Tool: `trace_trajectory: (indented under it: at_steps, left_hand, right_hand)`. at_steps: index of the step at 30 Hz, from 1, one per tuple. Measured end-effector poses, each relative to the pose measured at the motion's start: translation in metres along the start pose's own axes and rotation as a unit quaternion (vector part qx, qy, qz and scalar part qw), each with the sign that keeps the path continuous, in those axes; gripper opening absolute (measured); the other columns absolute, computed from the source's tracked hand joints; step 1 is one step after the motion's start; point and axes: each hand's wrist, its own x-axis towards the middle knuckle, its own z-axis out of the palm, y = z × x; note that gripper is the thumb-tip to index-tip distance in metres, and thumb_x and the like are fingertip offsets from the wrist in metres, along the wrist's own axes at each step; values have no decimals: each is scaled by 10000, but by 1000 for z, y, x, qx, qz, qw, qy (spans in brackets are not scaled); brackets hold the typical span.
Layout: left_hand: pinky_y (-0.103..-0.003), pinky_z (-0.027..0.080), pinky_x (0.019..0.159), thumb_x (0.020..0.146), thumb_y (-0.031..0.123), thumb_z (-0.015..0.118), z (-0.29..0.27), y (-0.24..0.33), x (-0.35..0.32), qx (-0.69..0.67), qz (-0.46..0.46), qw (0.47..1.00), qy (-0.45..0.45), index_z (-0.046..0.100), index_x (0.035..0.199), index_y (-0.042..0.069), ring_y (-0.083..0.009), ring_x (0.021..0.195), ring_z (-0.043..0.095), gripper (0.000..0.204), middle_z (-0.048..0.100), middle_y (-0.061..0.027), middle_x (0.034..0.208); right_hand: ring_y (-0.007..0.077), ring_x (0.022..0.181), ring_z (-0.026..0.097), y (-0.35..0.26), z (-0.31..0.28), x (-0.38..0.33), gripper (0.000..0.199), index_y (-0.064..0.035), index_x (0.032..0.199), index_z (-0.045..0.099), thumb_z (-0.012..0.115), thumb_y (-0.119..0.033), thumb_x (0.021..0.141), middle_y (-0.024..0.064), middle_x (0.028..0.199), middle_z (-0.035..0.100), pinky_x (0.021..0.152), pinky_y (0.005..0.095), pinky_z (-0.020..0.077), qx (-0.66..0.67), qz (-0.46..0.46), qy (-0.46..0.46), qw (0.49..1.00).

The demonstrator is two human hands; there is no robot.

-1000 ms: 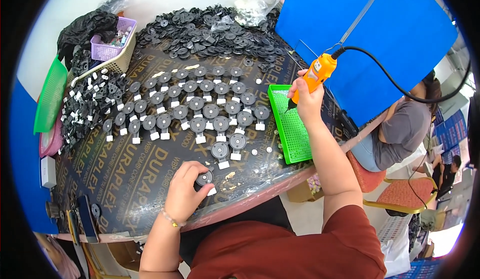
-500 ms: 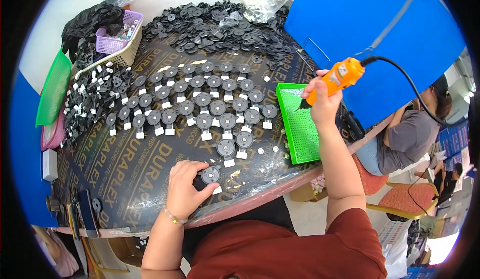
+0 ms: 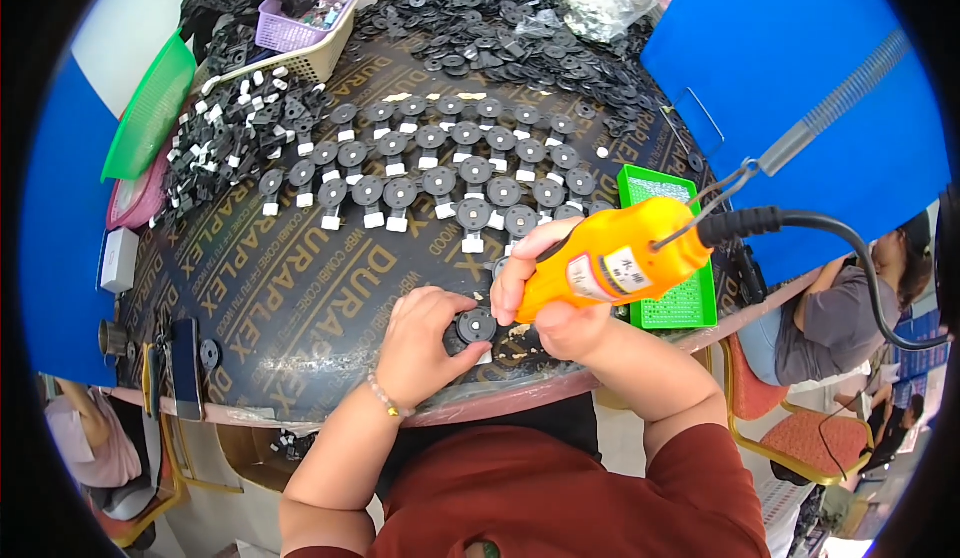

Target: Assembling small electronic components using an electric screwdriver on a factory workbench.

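My left hand (image 3: 425,343) pinches a round black disc part (image 3: 475,325) with a white tab, at the table's near edge. In my right hand (image 3: 560,303) is an orange electric screwdriver (image 3: 630,258), tilted over the table just right of that disc. The fingers hide the screwdriver's tip, so contact with the disc cannot be made out. Beyond both hands, several similar disc parts (image 3: 474,216) stand in curved rows, white tabs toward me. A green perforated tray (image 3: 708,308) with small shiny pieces lies to the right, partly behind the screwdriver.
A heap of black discs (image 3: 500,33) covers the table's far side. Black-and-white parts (image 3: 235,138) pile up at left beside baskets (image 3: 340,43). A spring (image 3: 835,93) and black cable (image 3: 870,268) run from the screwdriver. A phone (image 3: 186,368) lies at left; a person (image 3: 850,303) sits at right.
My right hand has brought the screwdriver from above the green tray leftward and nearer, beside the disc in my left hand. The left hand keeps its hold. The whole view has shifted.
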Motion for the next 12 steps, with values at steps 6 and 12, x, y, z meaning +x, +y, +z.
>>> trace_trajectory:
  at_steps: [6, 12]
  left_hand:
    - [-404, 413, 868, 659, 220, 788, 0, -1, 0, -7, -3, 1000, 2, 618, 1015, 81, -294, 987, 561, 419, 620, -84, 977]
    - [-411, 401, 897, 662, 222, 795, 1, -4, -3, -17, -12, 1000, 0, 615, 1021, 82, -293, 996, 559, 426, 618, -92, 992]
  right_hand:
    - [193, 601, 572, 15, 0, 0, 561, -34, 1148, 426, 717, -396, 833, 101, 741, 556, 572, 323, 498, -5, 18, 18, 1000]
    - [203, 603, 575, 17, 1, -1, 566, -48, 1148, 415, 726, -393, 825, 110, 745, 545, 576, 342, 503, 2, 20, 20, 1000]
